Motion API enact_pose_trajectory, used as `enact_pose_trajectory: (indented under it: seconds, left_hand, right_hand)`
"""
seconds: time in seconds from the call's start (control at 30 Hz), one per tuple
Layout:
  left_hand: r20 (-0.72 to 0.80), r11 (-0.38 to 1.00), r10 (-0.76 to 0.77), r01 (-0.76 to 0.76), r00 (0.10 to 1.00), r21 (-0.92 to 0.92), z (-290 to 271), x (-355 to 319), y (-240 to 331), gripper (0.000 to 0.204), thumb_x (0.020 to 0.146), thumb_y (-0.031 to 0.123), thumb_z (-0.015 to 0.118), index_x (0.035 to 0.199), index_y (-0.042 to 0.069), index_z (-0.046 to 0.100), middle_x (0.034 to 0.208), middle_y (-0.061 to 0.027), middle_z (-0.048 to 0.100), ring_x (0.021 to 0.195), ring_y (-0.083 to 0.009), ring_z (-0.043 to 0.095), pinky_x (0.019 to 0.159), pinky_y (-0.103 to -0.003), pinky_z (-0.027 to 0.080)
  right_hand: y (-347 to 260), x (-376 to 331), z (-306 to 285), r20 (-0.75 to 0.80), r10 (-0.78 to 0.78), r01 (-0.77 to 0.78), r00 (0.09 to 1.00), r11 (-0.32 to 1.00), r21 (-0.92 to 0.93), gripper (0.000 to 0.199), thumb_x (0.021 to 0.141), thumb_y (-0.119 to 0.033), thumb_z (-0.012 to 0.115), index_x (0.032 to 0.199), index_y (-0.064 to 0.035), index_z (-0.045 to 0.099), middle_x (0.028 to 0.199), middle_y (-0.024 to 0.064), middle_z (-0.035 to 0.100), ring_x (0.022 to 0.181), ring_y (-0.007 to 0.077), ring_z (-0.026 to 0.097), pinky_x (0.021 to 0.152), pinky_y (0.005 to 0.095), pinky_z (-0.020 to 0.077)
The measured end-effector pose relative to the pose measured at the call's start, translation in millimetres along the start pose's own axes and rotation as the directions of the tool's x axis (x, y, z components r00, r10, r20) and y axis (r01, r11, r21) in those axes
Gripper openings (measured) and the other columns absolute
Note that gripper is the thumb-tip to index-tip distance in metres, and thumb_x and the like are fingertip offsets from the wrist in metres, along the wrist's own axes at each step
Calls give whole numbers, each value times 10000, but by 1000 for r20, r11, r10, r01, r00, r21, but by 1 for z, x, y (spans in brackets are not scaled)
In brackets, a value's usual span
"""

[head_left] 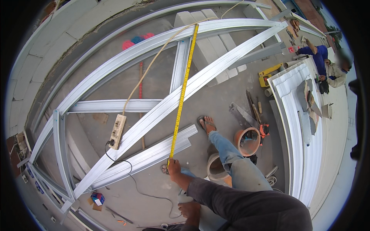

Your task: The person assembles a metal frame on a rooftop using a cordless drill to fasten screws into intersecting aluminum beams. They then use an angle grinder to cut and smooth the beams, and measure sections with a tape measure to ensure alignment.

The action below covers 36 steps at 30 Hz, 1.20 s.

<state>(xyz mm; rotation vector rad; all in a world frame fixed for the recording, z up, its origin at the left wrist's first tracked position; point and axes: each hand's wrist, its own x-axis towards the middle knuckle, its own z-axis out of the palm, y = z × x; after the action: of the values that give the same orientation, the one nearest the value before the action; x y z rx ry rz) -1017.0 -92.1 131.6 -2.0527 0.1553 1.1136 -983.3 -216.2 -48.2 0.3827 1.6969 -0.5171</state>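
My right hand (174, 168) is closed around the near end of a yellow tape measure (181, 100). Its blade stretches away across a silver metal truss (154, 104), from the straight lower member to the curved upper one. Most of the tape's case is hidden in my fingers. Lower down, my left hand (190, 210) is curled close to my left leg; whatever it may hold is hidden. On the truss's straight member lies a beige power strip (117, 132) with a black plug in it. A loose pair of metal channels (154, 154) rests between the truss and my feet.
Pale blocks (212, 46) lie under the truss. To my right stand terracotta pots (247, 141), a hand saw (243, 115) and stacked white corrugated sheets (298, 131). A black cable (148, 194) crosses the floor near a small box (98, 198). Another person (323, 65) sits at far right.
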Motion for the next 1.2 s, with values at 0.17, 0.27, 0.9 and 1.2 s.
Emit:
enact_pose_trajectory:
  seconds: [0.17,0.27,0.9,1.2]
  left_hand:
    - [32,996,46,-44,998,-83,-8,2,-1,943,788,474,838,1412,-29,341,1358,-193,530,1270,-358,602,1045,-450,515]
    - [22,997,55,-54,998,-57,-7,4,-3,907,810,441,813,1414,-40,338,1357,-198,528,1268,-365,602,1037,-457,518]
    - [-63,990,67,-74,996,-123,-5,4,-9,655,855,303,707,1347,-23,420,1318,-216,570,1241,-391,615,1044,-496,499]
    - [-19,993,39,-41,999,-114,-1,5,-7,705,847,309,729,1373,-25,400,1347,-215,553,1265,-385,602,1065,-486,490]
  right_hand:
    - [-9,-16,-2,-127,-171,134,977,957,-256,481,1007,-440,534,1090,30,594,1003,208,672,868,305,682,731,433,543]
    - [-17,-25,3,-142,-241,190,960,934,-302,501,1008,-441,525,1104,47,588,1012,217,663,874,314,679,749,441,542]
    - [-29,-21,0,-90,-81,68,993,988,-138,484,1017,-451,485,1111,22,537,982,246,648,782,374,698,541,498,587]
    - [-18,-11,-6,-76,-134,122,988,981,-153,486,1013,-448,505,1127,23,545,995,251,646,833,375,700,575,502,599]
